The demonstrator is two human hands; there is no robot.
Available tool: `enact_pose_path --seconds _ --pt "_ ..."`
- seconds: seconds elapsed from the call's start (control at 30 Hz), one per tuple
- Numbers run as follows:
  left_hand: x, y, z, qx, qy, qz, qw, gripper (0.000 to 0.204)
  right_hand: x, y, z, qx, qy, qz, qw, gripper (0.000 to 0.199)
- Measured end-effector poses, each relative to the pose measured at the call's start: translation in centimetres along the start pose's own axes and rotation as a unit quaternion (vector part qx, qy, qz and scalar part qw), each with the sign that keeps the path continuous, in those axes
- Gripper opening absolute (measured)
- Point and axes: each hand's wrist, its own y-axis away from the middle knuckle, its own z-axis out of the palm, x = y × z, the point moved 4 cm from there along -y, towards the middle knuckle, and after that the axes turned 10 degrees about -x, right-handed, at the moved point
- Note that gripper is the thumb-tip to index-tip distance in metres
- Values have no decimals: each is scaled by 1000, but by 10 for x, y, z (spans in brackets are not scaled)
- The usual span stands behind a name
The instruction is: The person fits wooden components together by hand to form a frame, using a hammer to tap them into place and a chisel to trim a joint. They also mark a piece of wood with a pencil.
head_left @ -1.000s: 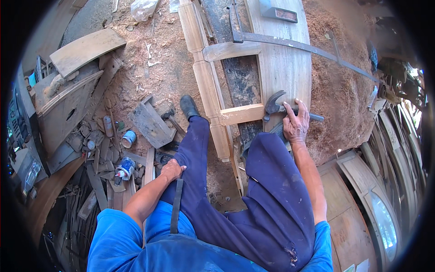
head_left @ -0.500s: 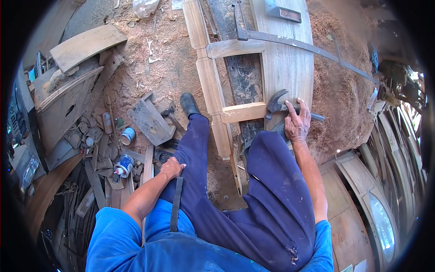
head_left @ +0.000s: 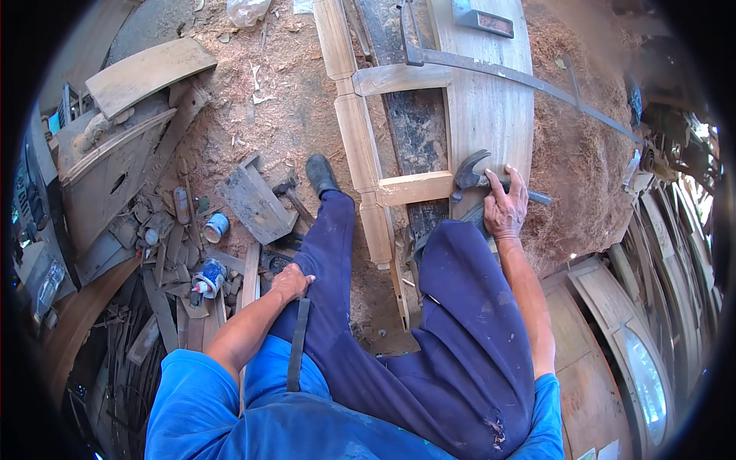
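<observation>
My right hand (head_left: 506,211) lies over the handle of a claw hammer (head_left: 468,175), fingers spread and stretched out on a pale wooden panel (head_left: 491,115). The grip end of the hammer sticks out to the right of the hand. Joined to the panel by crosspieces (head_left: 418,188) is a long shaped wooden rail (head_left: 358,138), forming a frame. A metal square (head_left: 498,70) rests across the panel's far part. Leaning on my left thigh, my left hand (head_left: 291,284) is open and holds nothing; some of its fingers are hidden.
Left of my boot stand a small wooden box (head_left: 257,201) and another hammer (head_left: 291,195). Paint-smeared cans (head_left: 216,228) sit among wood scraps (head_left: 157,307). A blue tool with a dark window (head_left: 491,24) lies on the panel's far end. Sawdust (head_left: 575,176) is heaped at the right, near stacked boards (head_left: 667,253).
</observation>
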Motion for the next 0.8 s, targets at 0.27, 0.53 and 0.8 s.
enact_pose_path --seconds 0.27,0.53,0.8 --pt "2 5 0 5 -21 14 1000 75 -1 2 -1 2 -8 2 1000 53" --pt "87 11 -28 149 90 307 936 71 3 3 1 20 -13 -5 1000 52" --pt "181 3 -67 75 511 415 749 74 4 3 2 37 -21 -8 999 51"
